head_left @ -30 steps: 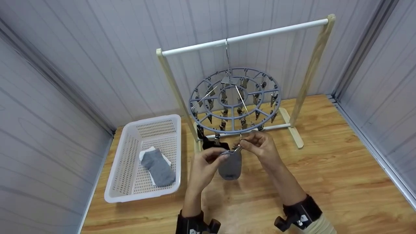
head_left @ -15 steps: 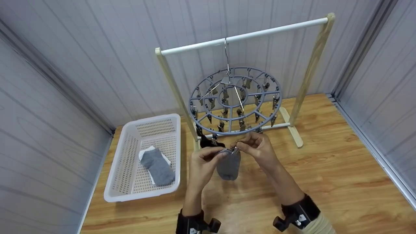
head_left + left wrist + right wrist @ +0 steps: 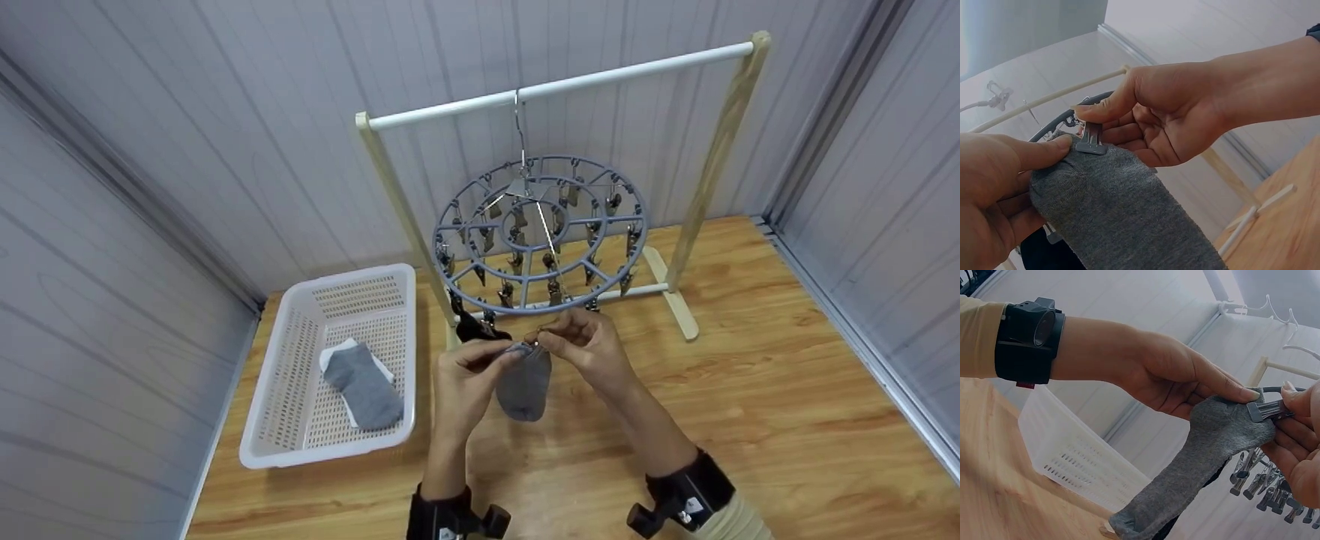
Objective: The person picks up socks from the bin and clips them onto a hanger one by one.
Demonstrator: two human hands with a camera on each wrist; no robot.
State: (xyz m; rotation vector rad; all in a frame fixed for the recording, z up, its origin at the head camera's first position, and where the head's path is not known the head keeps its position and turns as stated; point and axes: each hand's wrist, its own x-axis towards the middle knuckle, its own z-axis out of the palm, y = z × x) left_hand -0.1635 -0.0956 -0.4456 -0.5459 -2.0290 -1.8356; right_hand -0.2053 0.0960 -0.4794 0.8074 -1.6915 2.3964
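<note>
A grey sock (image 3: 523, 386) hangs below both hands at the front of a round clip hanger (image 3: 525, 310). At the sock's top edge, my left hand (image 3: 465, 386) pinches the fabric between thumb and fingers. My right hand (image 3: 589, 349) squeezes a metal clip (image 3: 1092, 143) by its handles. In both wrist views the clip's tip lies over the sock's edge, close to the left thumb. Just behind the left hand, a black sock (image 3: 476, 328) hangs from the hanger, partly hidden.
A white plastic basket (image 3: 411, 337) on the left holds another grey sock (image 3: 364, 386) over a white piece of cloth (image 3: 382, 367). The hanger hooks onto a rack's white bar (image 3: 637, 73), with wooden legs (image 3: 720, 165) on either side. Several free clips (image 3: 1275, 495) dangle from the hanger.
The clip has gone from the sock's top corner onto its edge. Both hands, with the sock and the hanger, have shifted slightly left.
</note>
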